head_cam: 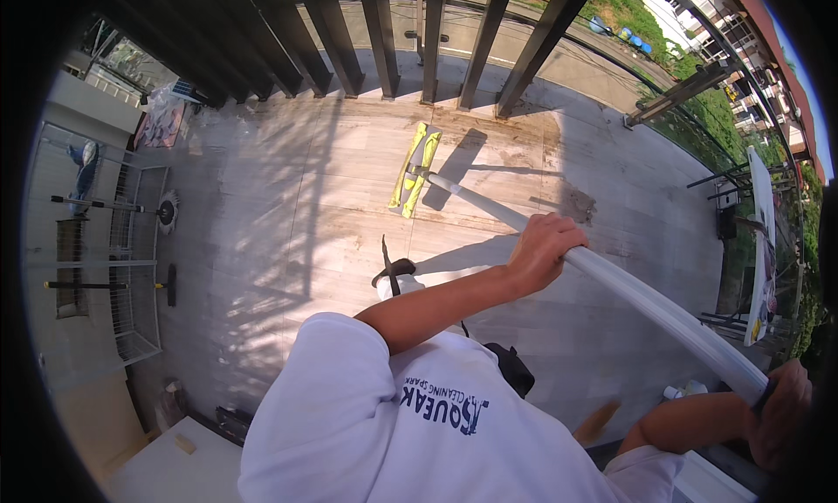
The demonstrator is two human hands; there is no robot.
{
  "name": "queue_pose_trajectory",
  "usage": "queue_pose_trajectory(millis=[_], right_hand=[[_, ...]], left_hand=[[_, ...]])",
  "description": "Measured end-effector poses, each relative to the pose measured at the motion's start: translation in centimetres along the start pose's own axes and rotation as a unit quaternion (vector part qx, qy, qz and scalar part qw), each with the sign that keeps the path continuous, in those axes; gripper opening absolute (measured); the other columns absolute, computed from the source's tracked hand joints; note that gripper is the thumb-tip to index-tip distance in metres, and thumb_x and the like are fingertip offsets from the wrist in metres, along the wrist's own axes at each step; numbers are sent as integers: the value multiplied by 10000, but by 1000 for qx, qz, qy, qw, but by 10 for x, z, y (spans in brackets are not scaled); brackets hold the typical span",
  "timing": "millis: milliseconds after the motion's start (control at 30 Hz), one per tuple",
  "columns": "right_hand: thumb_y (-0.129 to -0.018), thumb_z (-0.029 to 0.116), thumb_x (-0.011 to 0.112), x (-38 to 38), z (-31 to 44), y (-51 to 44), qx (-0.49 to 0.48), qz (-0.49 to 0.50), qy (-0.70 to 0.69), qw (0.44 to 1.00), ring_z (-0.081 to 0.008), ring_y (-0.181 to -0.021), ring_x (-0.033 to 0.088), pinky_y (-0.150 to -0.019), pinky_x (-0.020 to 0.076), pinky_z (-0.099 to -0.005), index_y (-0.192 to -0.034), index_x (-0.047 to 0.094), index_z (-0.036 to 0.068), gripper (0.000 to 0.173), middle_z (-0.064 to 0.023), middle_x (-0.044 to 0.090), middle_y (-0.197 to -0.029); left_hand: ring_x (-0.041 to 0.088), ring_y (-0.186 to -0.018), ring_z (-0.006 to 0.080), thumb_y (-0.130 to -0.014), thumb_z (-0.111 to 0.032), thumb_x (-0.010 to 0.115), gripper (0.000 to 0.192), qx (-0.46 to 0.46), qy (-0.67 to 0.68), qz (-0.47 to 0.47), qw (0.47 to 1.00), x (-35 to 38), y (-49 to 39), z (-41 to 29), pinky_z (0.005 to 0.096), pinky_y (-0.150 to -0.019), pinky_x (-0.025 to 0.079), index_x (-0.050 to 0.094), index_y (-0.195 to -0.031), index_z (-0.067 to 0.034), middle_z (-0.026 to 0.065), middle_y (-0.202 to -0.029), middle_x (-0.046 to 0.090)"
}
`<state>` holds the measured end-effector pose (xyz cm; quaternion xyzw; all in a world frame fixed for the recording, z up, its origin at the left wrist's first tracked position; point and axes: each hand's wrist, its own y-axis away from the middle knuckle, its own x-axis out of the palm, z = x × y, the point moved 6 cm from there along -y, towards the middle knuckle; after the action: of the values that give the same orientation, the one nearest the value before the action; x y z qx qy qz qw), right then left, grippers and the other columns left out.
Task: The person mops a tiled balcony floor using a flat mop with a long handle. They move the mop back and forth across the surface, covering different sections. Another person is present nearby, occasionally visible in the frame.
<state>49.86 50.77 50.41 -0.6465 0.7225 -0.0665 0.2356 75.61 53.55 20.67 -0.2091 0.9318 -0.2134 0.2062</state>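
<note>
My left hand [546, 247] grips the middle of a pale grey mop pole [641, 300], with the arm stretched across my body. At the right rim of the view, my right hand [779, 411] is closed around the pole's upper end, partly in shadow. The pole slants down to a flat mop head [415, 170], which rests on the tiled floor [366, 195] in a sunlit patch. Yellow-green cloth is folded over the long edges of its grey plate. Brown dirt smears [569, 205] mark the tiles right of the mop head and along the slats.
Dark upright slats [432, 44] border the far floor edge. On the left, a round brush [167, 211] and a push broom [171, 285] lie by a white wire rack [137, 326]. A white board [759, 247] stands at right. My shoe [394, 271] is just below the mop head.
</note>
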Motion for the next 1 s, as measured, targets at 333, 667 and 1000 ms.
queue_pose_trajectory(millis=[333,667,1000], right_hand=[[-780,210,636,6,137,-114,-182,-151,-971,-21,-219,-457,538,-478,473,-328,-615,515,46,262,-76,570,-566],[-882,294,377,8,287,-97,311,-49,-947,-65,-167,-476,405,-562,393,-362,-662,381,90,299,-54,417,-531],[-895,238,334,82,153,-61,328,-57,-939,89,-110,-414,353,-532,350,-301,-655,350,124,266,-2,381,-491]], left_hand=[[508,-736,257,-600,92,574,218,-124,-168,-143,967,-89,111,44,344,-695,366,559,-730,-82,43,-707,530],[529,-956,252,-656,73,622,316,-224,-100,-12,969,-116,187,155,322,-836,441,607,-930,-84,74,-958,574],[505,-1039,242,-684,3,663,250,-216,32,121,968,40,81,120,354,-867,412,621,-886,-139,50,-1101,526]])
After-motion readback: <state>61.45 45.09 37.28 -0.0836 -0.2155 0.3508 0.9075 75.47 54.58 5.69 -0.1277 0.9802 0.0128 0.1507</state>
